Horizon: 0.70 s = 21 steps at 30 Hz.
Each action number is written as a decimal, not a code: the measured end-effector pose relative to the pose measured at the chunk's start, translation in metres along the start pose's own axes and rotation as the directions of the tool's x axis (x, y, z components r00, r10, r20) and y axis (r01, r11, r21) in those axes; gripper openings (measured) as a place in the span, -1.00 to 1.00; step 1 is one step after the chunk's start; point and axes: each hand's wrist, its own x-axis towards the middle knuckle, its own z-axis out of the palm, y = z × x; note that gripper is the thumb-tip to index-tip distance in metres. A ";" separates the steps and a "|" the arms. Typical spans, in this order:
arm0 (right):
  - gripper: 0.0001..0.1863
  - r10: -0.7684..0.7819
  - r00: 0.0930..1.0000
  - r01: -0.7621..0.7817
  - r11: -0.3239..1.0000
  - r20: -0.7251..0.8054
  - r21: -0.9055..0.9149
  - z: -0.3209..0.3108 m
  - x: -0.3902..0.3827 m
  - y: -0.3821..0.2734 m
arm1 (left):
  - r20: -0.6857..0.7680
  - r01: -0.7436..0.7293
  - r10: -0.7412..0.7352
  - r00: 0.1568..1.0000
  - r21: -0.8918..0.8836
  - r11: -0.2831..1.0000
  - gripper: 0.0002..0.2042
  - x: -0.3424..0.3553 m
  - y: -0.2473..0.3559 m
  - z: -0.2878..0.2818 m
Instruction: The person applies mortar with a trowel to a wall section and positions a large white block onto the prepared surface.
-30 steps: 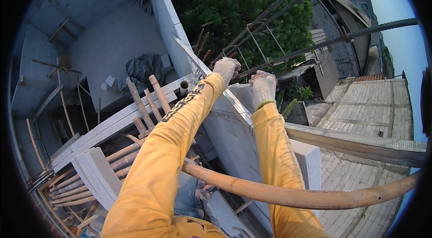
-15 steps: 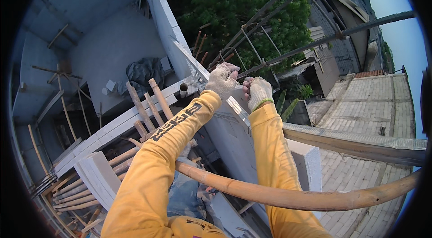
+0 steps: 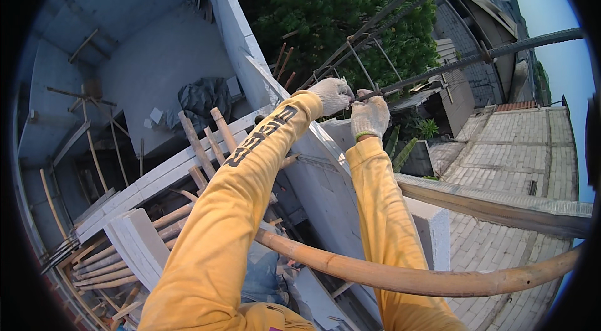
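Both my hands wear pale knitted gloves with bare fingertips and meet at the lower end of a ribbed steel rebar (image 3: 532,43). My left hand (image 3: 332,94) is closed, its fingertips beside the bar's end; what they grip is hidden. Just right of it, my right hand (image 3: 370,115) has its fingers curled in at the same bar. Whatever lies in that grip is too small to make out. A thin steel stirrup (image 3: 361,67) links this bar to other rebars (image 3: 389,13) slanting up to the right. Below the hands runs the top of a grey block wall (image 3: 319,184).
A curved bamboo pole (image 3: 400,279) crosses over my right forearm's lower part. A long beam (image 3: 494,204) extends right beside a white block (image 3: 432,231). Bamboo poles (image 3: 109,268) and pale blocks (image 3: 134,246) lie lower left. Dark sheeting (image 3: 203,102) sits on the lower floor; trees (image 3: 325,5) stand beyond.
My left hand has moved right and slightly up, closing the gap to my right hand. The right hand has risen a little, its fingers now at the rebar.
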 end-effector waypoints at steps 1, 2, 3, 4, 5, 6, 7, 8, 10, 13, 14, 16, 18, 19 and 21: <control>-0.78 -0.035 0.999 0.035 0.998 -0.003 0.045 0.002 0.000 0.001 | -0.029 -0.001 0.000 1.000 -0.016 1.000 -0.78 -0.003 0.000 0.000; -0.78 -0.070 0.998 0.070 0.994 -0.007 0.089 0.004 0.000 0.003 | -0.077 0.017 -0.025 0.997 -0.097 0.995 -0.79 -0.004 -0.001 0.001; -0.79 -0.102 0.995 0.103 0.986 -0.013 0.129 0.005 0.000 0.007 | -0.120 0.031 -0.054 0.991 -0.183 0.983 -0.79 -0.007 0.002 0.003; -0.78 -0.114 0.993 0.115 0.982 -0.017 0.151 0.007 0.001 0.012 | -0.158 0.041 -0.086 0.984 -0.268 0.963 -0.80 -0.010 0.005 0.004; -0.77 -0.125 0.992 0.127 0.977 -0.023 0.172 0.009 0.003 0.018 | -0.046 0.101 -0.112 0.993 -0.185 0.978 -0.79 -0.010 0.009 0.002; -0.77 -0.143 0.989 0.145 0.969 -0.025 0.201 0.010 0.002 0.014 | -0.102 0.034 -0.044 0.994 -0.106 0.994 -0.79 -0.012 0.006 0.001; -0.75 -0.126 0.992 0.124 0.969 -0.005 0.215 0.009 0.001 0.012 | -0.151 -0.032 0.028 0.988 -0.022 0.999 -0.78 -0.012 0.001 0.004; -0.74 -0.108 0.994 0.102 0.968 0.014 0.228 0.009 -0.001 0.010 | -0.191 -0.095 0.105 0.976 0.065 0.993 -0.78 -0.012 -0.004 0.008; -0.72 -0.077 0.997 0.080 0.982 -0.025 0.173 0.000 -0.007 0.004 | -0.284 0.007 0.029 0.958 0.126 0.992 -0.80 -0.012 0.007 0.019; -0.64 -0.070 0.984 0.092 0.987 -0.164 0.132 -0.015 -0.023 0.005 | -0.329 0.240 -0.252 0.910 -0.079 0.968 -0.82 -0.018 0.025 0.041; -0.57 -0.100 0.973 0.118 0.990 -0.206 0.077 -0.020 -0.031 0.008 | -0.341 0.304 -0.330 0.880 -0.130 0.944 -0.77 -0.021 0.029 0.047; -0.49 -0.165 0.972 0.186 0.976 -0.169 0.114 -0.045 -0.063 -0.005 | -0.357 0.268 -0.364 0.860 -0.291 0.918 -0.78 -0.028 0.024 0.050; -0.45 -0.179 0.978 0.202 0.946 -0.110 0.255 -0.071 -0.091 -0.010 | -0.130 0.214 -0.540 0.832 -0.823 0.526 -0.77 -0.026 0.030 0.059; -0.47 -0.234 0.964 0.256 0.947 -0.124 0.196 -0.086 -0.107 -0.017 | -0.111 0.099 -0.489 0.865 -0.918 0.384 -0.77 -0.022 0.016 0.061; -0.50 -0.380 0.918 0.396 0.895 -0.118 0.206 -0.095 -0.135 -0.017 | 0.028 0.028 -0.249 0.968 -1.000 -0.005 -0.81 -0.016 -0.021 0.048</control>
